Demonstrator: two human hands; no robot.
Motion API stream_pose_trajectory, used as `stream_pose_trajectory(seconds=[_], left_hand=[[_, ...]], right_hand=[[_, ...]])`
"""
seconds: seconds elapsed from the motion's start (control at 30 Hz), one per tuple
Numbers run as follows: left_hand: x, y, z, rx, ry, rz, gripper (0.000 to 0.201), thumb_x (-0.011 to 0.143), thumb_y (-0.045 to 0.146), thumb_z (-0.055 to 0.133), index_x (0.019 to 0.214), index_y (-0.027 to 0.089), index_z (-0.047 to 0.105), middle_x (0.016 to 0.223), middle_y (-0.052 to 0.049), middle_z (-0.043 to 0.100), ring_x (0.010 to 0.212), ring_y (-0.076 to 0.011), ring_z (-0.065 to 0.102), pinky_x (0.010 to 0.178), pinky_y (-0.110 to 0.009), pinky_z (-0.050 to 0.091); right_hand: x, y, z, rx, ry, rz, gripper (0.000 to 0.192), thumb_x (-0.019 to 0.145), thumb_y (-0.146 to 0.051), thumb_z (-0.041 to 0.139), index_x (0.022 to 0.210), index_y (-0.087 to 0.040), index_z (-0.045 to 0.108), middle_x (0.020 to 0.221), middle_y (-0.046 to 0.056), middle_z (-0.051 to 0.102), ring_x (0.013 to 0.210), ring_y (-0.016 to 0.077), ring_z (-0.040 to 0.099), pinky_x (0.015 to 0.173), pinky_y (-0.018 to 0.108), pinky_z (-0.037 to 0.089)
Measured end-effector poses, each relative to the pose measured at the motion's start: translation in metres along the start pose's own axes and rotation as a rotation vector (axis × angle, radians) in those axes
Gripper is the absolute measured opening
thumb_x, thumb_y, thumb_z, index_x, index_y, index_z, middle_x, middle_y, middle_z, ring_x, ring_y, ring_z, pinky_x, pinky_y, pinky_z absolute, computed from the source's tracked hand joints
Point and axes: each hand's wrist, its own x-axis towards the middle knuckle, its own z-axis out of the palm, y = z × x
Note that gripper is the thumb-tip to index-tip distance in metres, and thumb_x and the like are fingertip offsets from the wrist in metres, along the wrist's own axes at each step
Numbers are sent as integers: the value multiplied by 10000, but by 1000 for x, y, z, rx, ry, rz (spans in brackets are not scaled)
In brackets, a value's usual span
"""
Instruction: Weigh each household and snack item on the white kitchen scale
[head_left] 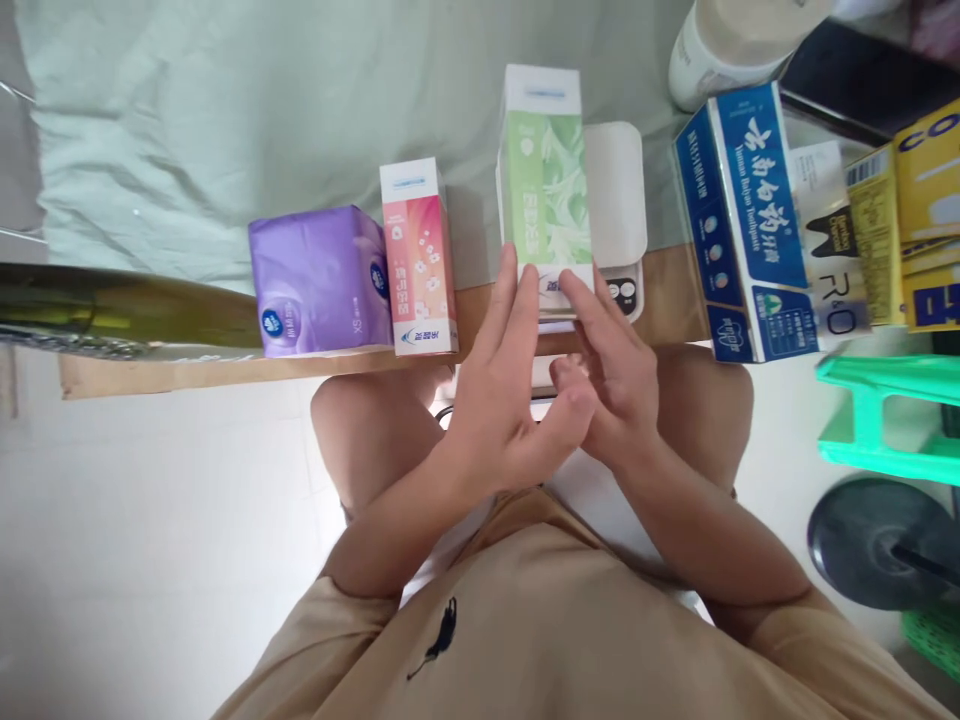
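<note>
Clearly, the open room lies on the far side: behind the purple pack (319,285) and the orange box (418,265), grey-green cloth (202,120) runs back bare and lightly creased. Between the orange box and the green box (547,175) there is a narrow gap, and another separates the white flat device (616,195) from the blue toothpaste box (769,220). The green box sits near the front edge of the bench (667,295), overlapping the device, whose slab and small dark panel show on its right.

The left hand (506,400) and the right hand (622,385) reach in over that edge, fingertips at the near end of the green box. The left fingers are stretched out and uncurled; the right ones reach forward too, loosely spread, with none wrapped round the box.

Room is tight to the right, where the white R&O box (829,255), yellow boxes (930,190) and a pale lidded container (709,65) crowd together. On the left, a glossy olive-green object (127,305) lies along the front, cut off by the view.

The cloth stops short of the front, leaving brown wood exposed. Below is a pale tiled floor (172,520), with a green stool (870,410) and a black disc (862,540) to the right.
</note>
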Motion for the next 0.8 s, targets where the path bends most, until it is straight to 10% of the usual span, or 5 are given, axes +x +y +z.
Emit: stream_pose_trajectory(seconds=[0.3, 0.8], left_hand=[[-33, 9, -44, 68, 40, -56, 735, 1107, 641, 331, 1763, 343, 182, 1858, -81, 234, 1737, -358, 226, 1278, -554, 543], [-27, -5, -38, 44, -26, -182, 872, 1067, 725, 350, 1709, 136, 318, 1811, -256, 272, 1723, -409, 262, 1225, -550, 558]], right_hand=[[-1, -30, 30, 28, -76, -21, 617, 1025, -364, 525, 1634, -273, 496, 1664, 102, 572, 1445, 294, 670, 1153, 505, 656], [-6, -31, 48, -80, 42, -80, 634, 1044, -346, 545, 1669, -297, 450, 1724, 132, 482, 1454, 289, 673, 1058, 449, 708]])
